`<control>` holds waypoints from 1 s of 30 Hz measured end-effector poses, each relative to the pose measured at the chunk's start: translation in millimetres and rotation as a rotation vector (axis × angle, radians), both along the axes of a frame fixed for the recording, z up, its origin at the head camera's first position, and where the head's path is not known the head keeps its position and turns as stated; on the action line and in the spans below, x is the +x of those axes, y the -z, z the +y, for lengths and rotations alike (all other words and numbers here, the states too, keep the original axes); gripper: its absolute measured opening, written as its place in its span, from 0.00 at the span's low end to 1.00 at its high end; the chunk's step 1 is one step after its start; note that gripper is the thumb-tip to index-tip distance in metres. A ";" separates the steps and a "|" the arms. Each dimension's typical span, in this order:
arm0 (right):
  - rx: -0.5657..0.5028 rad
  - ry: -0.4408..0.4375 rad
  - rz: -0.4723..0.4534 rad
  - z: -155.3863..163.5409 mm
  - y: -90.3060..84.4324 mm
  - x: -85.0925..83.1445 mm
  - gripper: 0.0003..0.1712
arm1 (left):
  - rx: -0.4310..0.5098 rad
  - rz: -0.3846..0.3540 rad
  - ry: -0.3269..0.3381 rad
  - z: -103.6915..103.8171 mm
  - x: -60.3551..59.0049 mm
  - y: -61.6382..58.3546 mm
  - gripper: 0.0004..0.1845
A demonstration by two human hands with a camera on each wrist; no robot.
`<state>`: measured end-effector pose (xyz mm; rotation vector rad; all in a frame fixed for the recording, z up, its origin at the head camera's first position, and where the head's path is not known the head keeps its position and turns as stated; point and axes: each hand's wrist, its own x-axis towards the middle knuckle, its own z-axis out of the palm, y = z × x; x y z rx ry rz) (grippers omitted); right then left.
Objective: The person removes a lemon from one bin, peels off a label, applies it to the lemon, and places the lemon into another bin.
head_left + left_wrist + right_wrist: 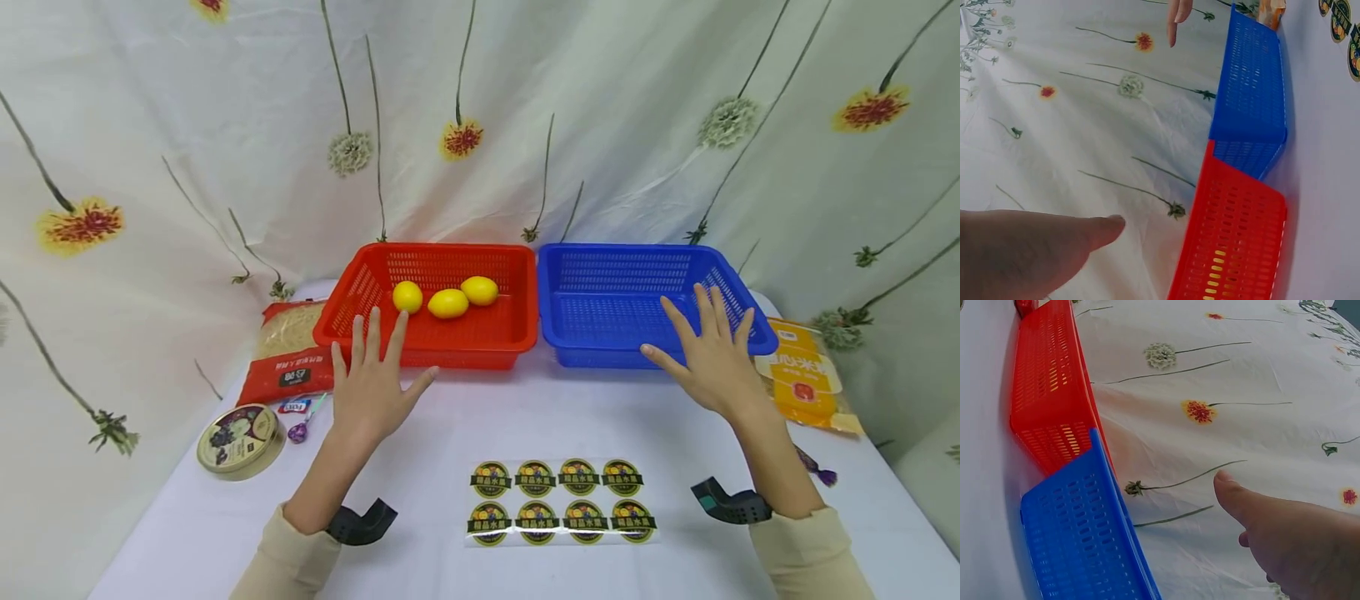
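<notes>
My left hand [369, 393], fingers spread and holding nothing, is raised in front of the red basket [450, 357], overlapping its left front corner in the head view. Inside that basket lie three yellow lemons [448, 304]. On the other side my right hand [716, 367] is spread as well, with nothing in it, overlapping the front right part of the blue basket [600, 354]. No items show in the blue basket. Between my forearms, nearer to me, a sheet of round fruit stickers [561, 502] lies flat on the white table.
Left of the red basket are a red-ended food bag [288, 354], a round tin [240, 440] and a purple lollipop [297, 432]. An orange and yellow bag [806, 379] lies right of the blue basket. Behind hangs a flower-print cloth [420, 108].
</notes>
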<state>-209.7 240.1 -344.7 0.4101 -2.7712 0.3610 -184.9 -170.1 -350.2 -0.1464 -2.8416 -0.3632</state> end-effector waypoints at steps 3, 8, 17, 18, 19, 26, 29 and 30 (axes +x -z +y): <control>-0.076 -0.061 0.043 -12.9 0.1 -9.0 0.41 | 0.104 0.133 0.014 -3.4 1.6 -1.5 0.45; -0.231 -0.195 0.088 -40.8 1.6 -31.3 0.35 | 0.356 0.390 -0.015 -11.3 3.1 8.5 0.38; -0.431 -0.401 0.037 -104.8 -13.4 -91.9 0.32 | 0.986 0.333 -0.170 -19.2 -11.4 41.5 0.33; -0.447 -0.414 0.016 -113.1 -15.4 -99.2 0.32 | 1.055 0.286 -0.192 -19.1 -15.1 44.8 0.34; -0.465 -0.428 -0.007 -121.8 -17.6 -106.3 0.33 | 1.119 0.239 -0.215 -18.7 -19.3 48.0 0.34; -0.540 -0.592 -0.120 -183.1 -21.5 -158.0 0.30 | 1.536 0.179 -0.229 -6.3 -46.6 62.8 0.29; -0.533 -0.683 -0.177 -205.7 -14.7 -175.9 0.28 | 1.639 0.227 -0.221 -0.6 -52.4 67.3 0.25; -0.527 -0.695 -0.206 -212.6 -11.4 -180.6 0.28 | 1.664 0.237 -0.217 0.7 -53.0 68.2 0.23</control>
